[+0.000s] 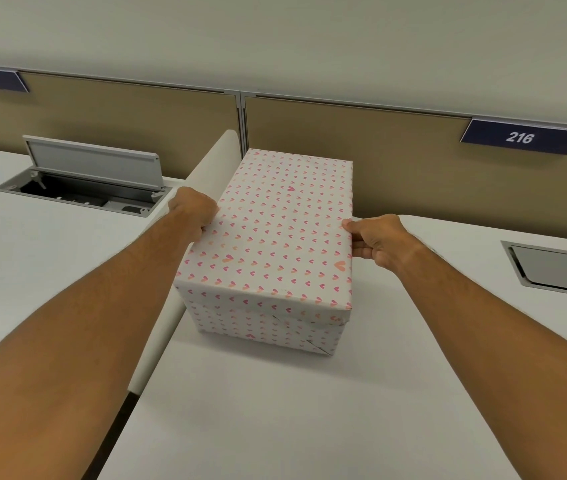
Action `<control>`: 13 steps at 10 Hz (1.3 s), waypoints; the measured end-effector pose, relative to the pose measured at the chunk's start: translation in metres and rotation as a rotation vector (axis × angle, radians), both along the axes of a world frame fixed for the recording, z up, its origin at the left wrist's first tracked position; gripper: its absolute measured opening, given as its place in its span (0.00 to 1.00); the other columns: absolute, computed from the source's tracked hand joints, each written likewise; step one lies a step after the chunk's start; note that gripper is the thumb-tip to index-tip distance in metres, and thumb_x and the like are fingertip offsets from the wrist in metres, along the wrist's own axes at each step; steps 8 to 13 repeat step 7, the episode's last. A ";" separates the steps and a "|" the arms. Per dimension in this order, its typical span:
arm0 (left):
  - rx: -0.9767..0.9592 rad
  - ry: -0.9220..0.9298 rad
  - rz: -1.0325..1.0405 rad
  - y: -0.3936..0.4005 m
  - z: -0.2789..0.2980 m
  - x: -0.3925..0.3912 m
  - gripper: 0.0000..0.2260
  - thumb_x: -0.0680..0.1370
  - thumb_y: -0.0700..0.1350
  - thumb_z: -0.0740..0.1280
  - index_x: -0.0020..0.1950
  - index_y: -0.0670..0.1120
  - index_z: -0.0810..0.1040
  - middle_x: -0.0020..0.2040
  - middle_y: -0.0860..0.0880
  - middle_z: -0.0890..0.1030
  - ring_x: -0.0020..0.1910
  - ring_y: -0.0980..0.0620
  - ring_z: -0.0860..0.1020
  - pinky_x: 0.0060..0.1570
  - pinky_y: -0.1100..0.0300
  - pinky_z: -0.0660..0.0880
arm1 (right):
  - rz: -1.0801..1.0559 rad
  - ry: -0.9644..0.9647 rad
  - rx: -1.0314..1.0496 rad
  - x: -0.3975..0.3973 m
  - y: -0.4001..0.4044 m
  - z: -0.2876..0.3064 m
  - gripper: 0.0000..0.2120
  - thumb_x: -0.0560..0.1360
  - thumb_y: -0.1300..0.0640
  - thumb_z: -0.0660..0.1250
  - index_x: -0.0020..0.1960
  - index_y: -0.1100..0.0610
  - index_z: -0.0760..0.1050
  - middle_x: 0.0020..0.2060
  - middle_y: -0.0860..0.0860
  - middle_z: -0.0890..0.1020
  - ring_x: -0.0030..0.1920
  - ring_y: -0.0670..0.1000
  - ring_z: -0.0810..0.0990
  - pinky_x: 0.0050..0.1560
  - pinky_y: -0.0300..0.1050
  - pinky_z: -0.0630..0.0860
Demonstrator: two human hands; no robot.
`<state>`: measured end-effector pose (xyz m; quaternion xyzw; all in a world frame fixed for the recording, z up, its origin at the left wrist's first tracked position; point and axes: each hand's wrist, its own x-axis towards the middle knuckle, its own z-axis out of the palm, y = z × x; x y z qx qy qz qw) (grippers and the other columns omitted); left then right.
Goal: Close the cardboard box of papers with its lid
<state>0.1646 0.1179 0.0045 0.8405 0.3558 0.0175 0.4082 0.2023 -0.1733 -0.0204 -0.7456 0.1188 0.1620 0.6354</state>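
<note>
A cardboard box (268,327) wrapped in white paper with small pink hearts stands on the white desk (309,410). Its lid (275,230), in the same paper, sits over the top of the box, so the papers inside are hidden. My left hand (194,207) grips the lid's left edge with curled fingers. My right hand (377,240) grips the lid's right edge, thumb on top.
A white rounded divider (206,174) runs along the box's left side between two desks. An open cable hatch (85,181) sits in the left desk, a shut one (559,271) at the right. Tan partition panels (379,150) with signs 215 and 216 stand behind.
</note>
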 end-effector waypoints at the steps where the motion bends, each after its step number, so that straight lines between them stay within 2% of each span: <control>1: 0.089 -0.008 0.002 0.002 -0.003 0.001 0.13 0.80 0.41 0.64 0.64 0.38 0.77 0.52 0.42 0.77 0.46 0.47 0.74 0.55 0.57 0.76 | -0.004 -0.020 -0.010 -0.002 0.000 -0.001 0.16 0.73 0.57 0.73 0.57 0.62 0.76 0.50 0.55 0.84 0.45 0.54 0.85 0.37 0.48 0.82; 2: 0.180 -0.012 -0.078 -0.001 -0.003 -0.001 0.15 0.80 0.46 0.65 0.61 0.37 0.78 0.50 0.42 0.78 0.41 0.48 0.75 0.47 0.59 0.75 | -0.009 -0.050 -0.035 -0.005 -0.001 -0.002 0.17 0.73 0.56 0.73 0.58 0.62 0.76 0.52 0.56 0.84 0.48 0.55 0.85 0.41 0.49 0.82; 3: 0.232 0.008 -0.107 -0.011 -0.006 -0.006 0.20 0.77 0.53 0.69 0.59 0.38 0.78 0.50 0.43 0.80 0.41 0.48 0.76 0.43 0.59 0.72 | 0.011 -0.100 -0.074 -0.009 -0.001 -0.003 0.18 0.73 0.53 0.73 0.58 0.61 0.76 0.54 0.55 0.84 0.49 0.55 0.85 0.50 0.53 0.83; 4: 0.306 -0.037 -0.160 -0.026 -0.004 -0.014 0.23 0.76 0.56 0.69 0.61 0.40 0.77 0.57 0.41 0.81 0.46 0.47 0.77 0.45 0.57 0.72 | 0.034 -0.160 -0.125 -0.016 -0.003 -0.003 0.17 0.74 0.49 0.71 0.57 0.59 0.76 0.55 0.54 0.84 0.48 0.53 0.84 0.48 0.51 0.82; 5: 0.476 -0.076 -0.300 -0.050 -0.003 -0.023 0.36 0.73 0.64 0.67 0.74 0.46 0.67 0.73 0.43 0.71 0.68 0.40 0.72 0.63 0.46 0.71 | 0.069 -0.320 -0.395 -0.029 -0.010 -0.002 0.24 0.75 0.42 0.68 0.64 0.57 0.74 0.63 0.55 0.80 0.56 0.55 0.81 0.54 0.53 0.78; 6: 0.587 -0.105 -0.408 -0.074 -0.001 -0.031 0.42 0.72 0.69 0.64 0.79 0.49 0.57 0.80 0.44 0.59 0.77 0.40 0.60 0.72 0.42 0.61 | 0.141 -0.436 -0.656 -0.039 -0.021 -0.002 0.34 0.74 0.39 0.66 0.73 0.56 0.66 0.72 0.55 0.71 0.70 0.60 0.71 0.67 0.60 0.69; 7: 0.738 -0.172 -0.497 -0.115 -0.001 -0.040 0.45 0.72 0.72 0.58 0.81 0.49 0.48 0.82 0.43 0.49 0.80 0.41 0.49 0.75 0.44 0.49 | 0.221 -0.582 -0.964 -0.053 -0.040 -0.001 0.42 0.73 0.33 0.61 0.79 0.55 0.54 0.78 0.56 0.58 0.77 0.61 0.56 0.73 0.62 0.57; 13: 0.738 -0.172 -0.497 -0.115 -0.001 -0.040 0.45 0.72 0.72 0.58 0.81 0.49 0.48 0.82 0.43 0.49 0.80 0.41 0.49 0.75 0.44 0.49 | 0.221 -0.582 -0.964 -0.053 -0.040 -0.001 0.42 0.73 0.33 0.61 0.79 0.55 0.54 0.78 0.56 0.58 0.77 0.61 0.56 0.73 0.62 0.57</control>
